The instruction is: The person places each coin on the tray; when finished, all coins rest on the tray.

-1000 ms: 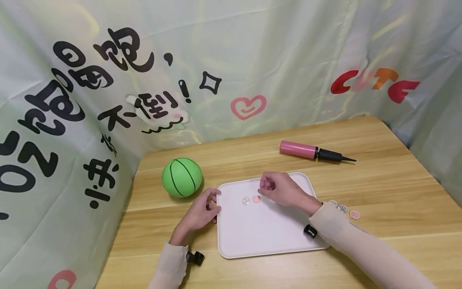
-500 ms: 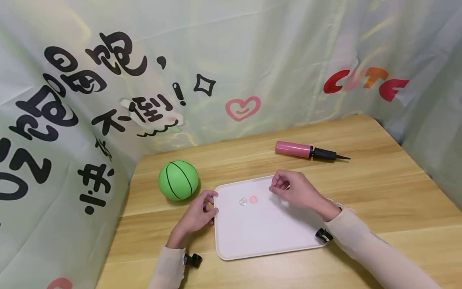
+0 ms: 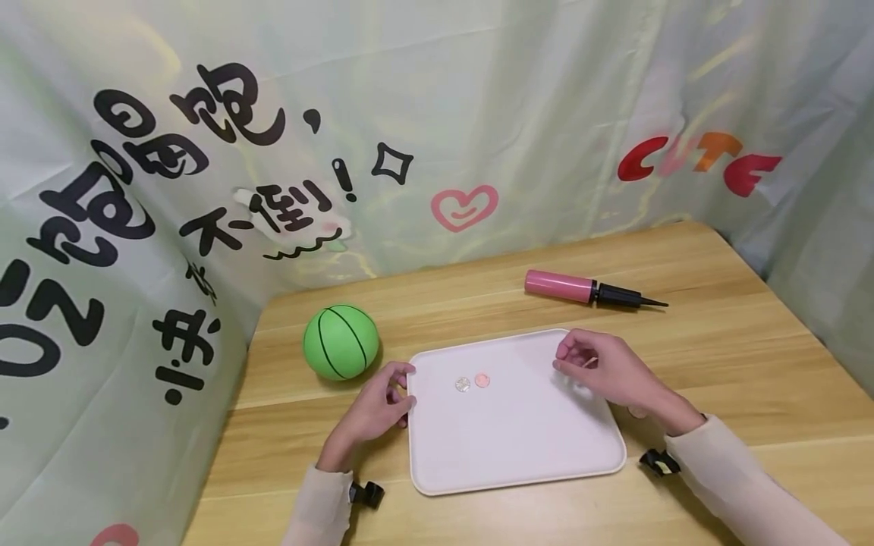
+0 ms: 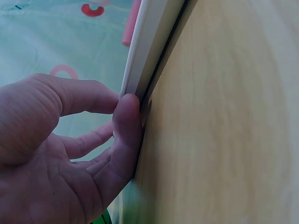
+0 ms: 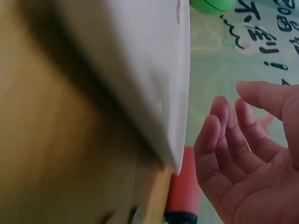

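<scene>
A white tray [image 3: 519, 447] lies on the wooden table [image 3: 717, 349], with a silver coin [image 3: 463, 384] and a pink coin [image 3: 482, 380] side by side on its left half. My left hand [image 3: 401, 387] rests at the tray's left rim; in the left wrist view its thumb [image 4: 127, 121] presses against the tray rim [image 4: 149, 42] while the fingers lie loosely curled. My right hand [image 3: 567, 361] hovers over the tray's right part, fingers relaxed and empty, as the right wrist view of the hand [image 5: 243, 154] also shows.
A green ball [image 3: 341, 342] sits left of the tray. A pink and black hand pump [image 3: 587, 289] lies behind it. One pink coin [image 3: 637, 412] peeks out beside my right wrist. Printed cloth walls close in the back and sides.
My right hand has drawn away from the two coins in the tray's middle and moved right toward the tray's right edge. The left hand has stayed at the left rim.
</scene>
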Motion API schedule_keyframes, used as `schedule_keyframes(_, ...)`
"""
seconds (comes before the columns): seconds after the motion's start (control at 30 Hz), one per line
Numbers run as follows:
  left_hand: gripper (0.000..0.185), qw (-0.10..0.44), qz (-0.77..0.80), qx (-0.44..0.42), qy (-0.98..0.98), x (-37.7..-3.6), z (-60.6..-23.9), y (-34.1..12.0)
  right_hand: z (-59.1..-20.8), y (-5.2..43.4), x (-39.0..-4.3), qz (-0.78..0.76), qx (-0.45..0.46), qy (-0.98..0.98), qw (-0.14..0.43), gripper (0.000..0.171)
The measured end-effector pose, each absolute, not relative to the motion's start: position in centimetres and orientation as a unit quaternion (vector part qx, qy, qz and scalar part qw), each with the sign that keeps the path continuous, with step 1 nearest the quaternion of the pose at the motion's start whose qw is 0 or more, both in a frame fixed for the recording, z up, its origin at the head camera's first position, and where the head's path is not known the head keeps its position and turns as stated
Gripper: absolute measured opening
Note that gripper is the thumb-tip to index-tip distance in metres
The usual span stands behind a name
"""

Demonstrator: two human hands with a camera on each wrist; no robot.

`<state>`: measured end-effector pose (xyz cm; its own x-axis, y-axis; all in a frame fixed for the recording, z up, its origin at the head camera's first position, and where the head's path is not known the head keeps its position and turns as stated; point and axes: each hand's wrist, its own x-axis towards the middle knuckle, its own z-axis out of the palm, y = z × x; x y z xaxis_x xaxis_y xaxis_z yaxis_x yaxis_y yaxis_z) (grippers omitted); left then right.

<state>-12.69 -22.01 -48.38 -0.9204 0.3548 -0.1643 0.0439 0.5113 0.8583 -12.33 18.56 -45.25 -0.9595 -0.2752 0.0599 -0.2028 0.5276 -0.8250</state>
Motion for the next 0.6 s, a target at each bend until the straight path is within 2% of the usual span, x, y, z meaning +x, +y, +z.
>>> schedule_keyframes(0.23,0.048,0.158,0.474,0.117,0.858,-12.7,-48.5,-22.0,-45.5,20.8,-11.7,-0.430,-0.126,0.894,0.024,0.010)
schedule_keyframes(0.43,0.048,0.158,0.486,0.118,0.851,-12.7,-48.5,-22.0,-45.3,22.7,-11.5,-0.425,-0.094,0.900,0.038,0.009)
schedule_keyframes(0.6,0.049,0.156,0.492,0.117,0.849,-12.6,-48.4,-22.0,-45.2,24.1,-11.5,-0.396,-0.099,0.913,0.014,0.010)
